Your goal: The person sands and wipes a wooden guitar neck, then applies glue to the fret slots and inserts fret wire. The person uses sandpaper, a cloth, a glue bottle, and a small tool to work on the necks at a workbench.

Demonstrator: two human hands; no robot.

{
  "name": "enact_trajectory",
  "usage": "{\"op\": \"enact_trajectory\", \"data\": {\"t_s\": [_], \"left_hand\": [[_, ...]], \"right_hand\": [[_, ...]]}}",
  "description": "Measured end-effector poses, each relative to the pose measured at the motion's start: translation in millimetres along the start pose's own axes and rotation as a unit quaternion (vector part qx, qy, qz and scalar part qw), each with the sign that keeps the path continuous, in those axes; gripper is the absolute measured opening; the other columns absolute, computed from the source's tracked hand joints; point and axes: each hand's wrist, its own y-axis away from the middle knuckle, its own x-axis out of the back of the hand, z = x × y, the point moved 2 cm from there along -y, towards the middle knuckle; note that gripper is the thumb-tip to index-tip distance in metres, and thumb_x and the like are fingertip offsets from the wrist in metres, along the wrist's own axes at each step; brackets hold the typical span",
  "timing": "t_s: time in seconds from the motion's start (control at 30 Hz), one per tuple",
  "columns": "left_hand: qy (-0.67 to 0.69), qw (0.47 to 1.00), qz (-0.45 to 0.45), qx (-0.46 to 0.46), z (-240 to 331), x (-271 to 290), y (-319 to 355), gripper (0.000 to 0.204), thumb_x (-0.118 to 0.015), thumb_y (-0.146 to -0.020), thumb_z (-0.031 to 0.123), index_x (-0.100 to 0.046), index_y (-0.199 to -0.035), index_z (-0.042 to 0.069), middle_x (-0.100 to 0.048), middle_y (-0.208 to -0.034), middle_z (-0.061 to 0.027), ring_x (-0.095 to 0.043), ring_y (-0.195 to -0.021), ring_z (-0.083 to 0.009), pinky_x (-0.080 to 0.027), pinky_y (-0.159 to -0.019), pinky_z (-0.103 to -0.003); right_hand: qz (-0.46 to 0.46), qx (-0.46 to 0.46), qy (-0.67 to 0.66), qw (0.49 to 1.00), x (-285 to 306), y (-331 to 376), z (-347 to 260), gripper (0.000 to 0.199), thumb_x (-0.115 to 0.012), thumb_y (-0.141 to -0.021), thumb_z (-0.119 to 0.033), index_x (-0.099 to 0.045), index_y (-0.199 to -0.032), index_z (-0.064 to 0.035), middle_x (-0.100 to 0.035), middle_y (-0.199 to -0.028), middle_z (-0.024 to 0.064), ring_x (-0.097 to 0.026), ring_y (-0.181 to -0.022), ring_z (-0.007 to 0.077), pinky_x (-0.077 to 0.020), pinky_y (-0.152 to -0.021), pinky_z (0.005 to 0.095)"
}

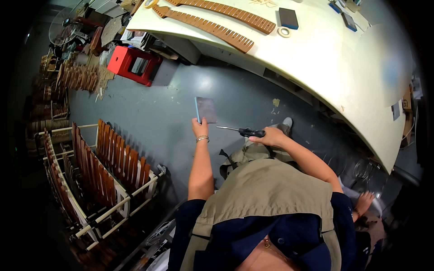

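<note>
The left hand [199, 128] is stretched out in front, gripping the bottom edge of a flat sanding block [205, 109] with a blue side, held up over the grey floor [181, 99]. The right hand [271, 135] is closed around the black handle of a screwdriver [242, 131]. Its thin metal tip points left, toward the left hand, close to the wrist but not touching. A white workbench [325, 58] curves above, with long wooden guitar necks [205, 26] on it.

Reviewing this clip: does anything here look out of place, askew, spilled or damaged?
Mostly no. The left hand holds a flat sanding block, the right hand a screwdriver. One oddity: wood offcuts lie scattered on the floor beside the red stool. The guitar necks lie orderly on the workbench.
</note>
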Motion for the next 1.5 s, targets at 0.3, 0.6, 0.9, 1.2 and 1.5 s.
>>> {"op": "enact_trajectory", "data": {"t_s": [0.3,0.6,0.9,1.2,1.5], "left_hand": [[-0.066,0.995,-0.072,-0.020,-72,66,-3,0.022,-0.056,-0.085,0.008,-0.040,-0.097,-0.001,-0.057,-0.069,-0.0118,-0.062,-0.054,-0.0206,-0.049,-0.050,-0.033],[0.096,0.972,-0.208,0.061,-67,87,23,0.027,-0.057,-0.082,0.002,-0.038,-0.101,0.001,-0.051,-0.082,-0.0092,-0.060,-0.069,-0.0170,-0.057,-0.061,-0.035],[0.353,0.843,-0.281,0.293,-15,67,41,0.058,-0.055,-0.073,-0.012,-0.029,-0.123,0.000,-0.045,-0.117,-0.0174,-0.054,-0.103,-0.0310,-0.052,-0.082,-0.050],[0.031,0.968,-0.246,0.046,5,50,2,0.046,-0.063,-0.083,0.040,-0.059,-0.098,-0.003,-0.065,-0.088,-0.0106,-0.062,-0.080,-0.0197,-0.049,-0.069,-0.031],[-0.014,0.982,-0.179,-0.060,12,56,-6,0.029,-0.064,-0.083,0.023,-0.058,-0.093,-0.003,-0.064,-0.081,-0.0131,-0.058,-0.072,-0.0183,-0.047,-0.068,-0.031]], "right_hand": [[0.027,-0.019,0.164,0.986,-14,7,-31,0.083,-0.046,-0.065,-0.080,-0.067,-0.078,-0.0008,-0.066,-0.082,0.0159,-0.063,-0.084,0.0299,-0.0491,-0.073,0.0379],[0.025,-0.023,0.204,0.978,-8,-16,-72,0.081,-0.048,-0.066,-0.078,-0.067,-0.080,-0.0013,-0.066,-0.083,0.0143,-0.064,-0.085,0.0290,-0.0497,-0.074,0.0369],[-0.035,-0.011,0.240,0.970,-14,-13,-83,0.076,-0.050,-0.068,-0.076,-0.066,-0.092,-0.0048,-0.066,-0.088,0.0127,-0.063,-0.087,0.0288,-0.0492,-0.075,0.0364],[0.048,-0.016,0.236,0.970,-1,-7,-80,0.073,-0.049,-0.069,-0.075,-0.067,-0.079,-0.0046,-0.066,-0.077,0.0131,-0.065,-0.078,0.0284,-0.0500,-0.068,0.0356],[0.052,-0.033,0.238,0.969,24,-4,-58,0.077,-0.046,-0.070,-0.076,-0.067,-0.076,-0.0014,-0.066,-0.077,0.0134,-0.064,-0.080,0.0286,-0.0499,-0.068,0.0353]]}}
